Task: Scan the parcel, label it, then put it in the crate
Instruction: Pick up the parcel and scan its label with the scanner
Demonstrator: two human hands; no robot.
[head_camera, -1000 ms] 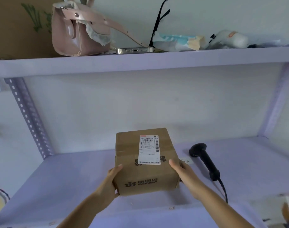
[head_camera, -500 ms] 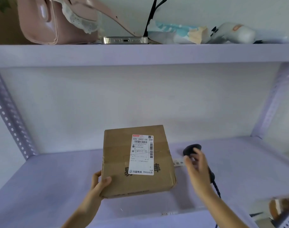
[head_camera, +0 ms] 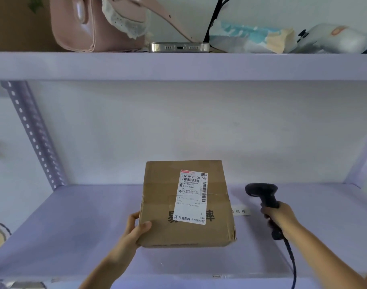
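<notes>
A brown cardboard parcel (head_camera: 163, 205) rests on the pale purple shelf (head_camera: 74, 226), its top tilted toward me. A white shipping label (head_camera: 192, 196) with barcodes is stuck on that top face. My left hand (head_camera: 136, 228) grips the parcel's lower left corner, thumb on top. My right hand (head_camera: 279, 215) is closed around the handle of a black barcode scanner (head_camera: 261, 192), held to the right of the parcel with its head level with the label. The scanner's black cable (head_camera: 291, 259) trails down toward me. No crate is in view.
A small white sticker with printed characters (head_camera: 240, 211) lies on the shelf between parcel and scanner. The upper shelf (head_camera: 178, 65) carries a pink handbag (head_camera: 90, 24), a phone (head_camera: 178, 47), a tissue pack (head_camera: 251, 38) and a white device (head_camera: 332, 38). A perforated upright (head_camera: 34, 138) stands left.
My right hand left the parcel's right side, reached to the scanner and now holds it lifted. My left hand alone keeps the parcel, tilted up more toward me.
</notes>
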